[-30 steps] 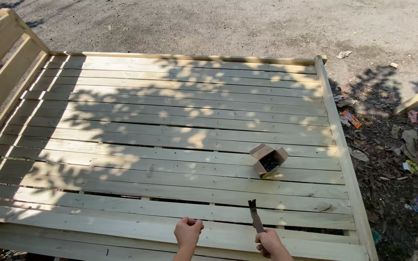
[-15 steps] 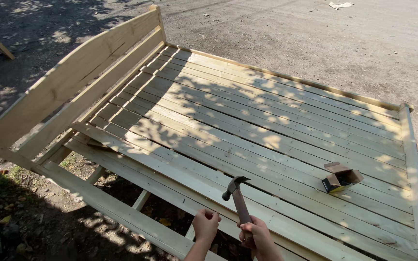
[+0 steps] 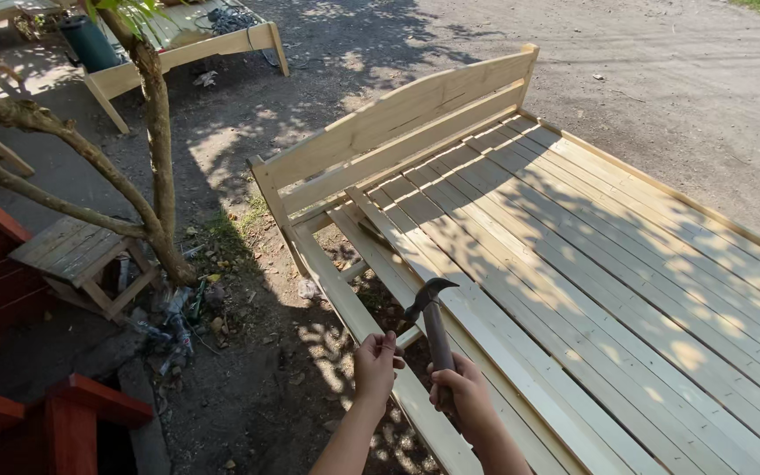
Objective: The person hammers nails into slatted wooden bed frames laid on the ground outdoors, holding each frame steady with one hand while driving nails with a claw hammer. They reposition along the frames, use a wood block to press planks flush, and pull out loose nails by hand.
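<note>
1. Outdoors, packed dirt and a gravelly road surround a big bed frame point(image 3: 591, 290) of pale, unpainted wood, with leaf shadows dappled across it.
2. Nearest the camera, the right hand point(image 3: 461, 398) is wrapped fully round the handle of a hammer point(image 3: 434, 324), fingers closed tight on it.
3. That hammer stands nearly upright above the frame's near side rail point(image 3: 345, 299); its handle is brownish and its dark metal head, with a curved claw, sits at the top.
4. Just beside it, the left hand point(image 3: 375, 365) is curled into a loose fist over the same rail; whether it pinches anything between the fingers I cannot tell.
5. Below the hands, bare soil shows through a gap between the rail and the first slats.
6. Further out, the slats point(image 3: 573, 255) run as long, flat, smooth boards laid side by side with narrow gaps.
7. At the far end rises a headboard point(image 3: 406, 123) of wide planks with a gently arched top edge and square posts.
8. To the left, a thin, rough-barked tree trunk point(image 3: 158, 149) leans over a small slatted wooden stool point(image 3: 81, 255), with litter at its base.
9. Red-painted timber point(image 3: 54, 413) edges the lower left corner.
10. Farthest back, another pale wooden frame point(image 3: 195, 40) lies on the ground beside a dark green bin point(image 3: 90, 42).
</note>
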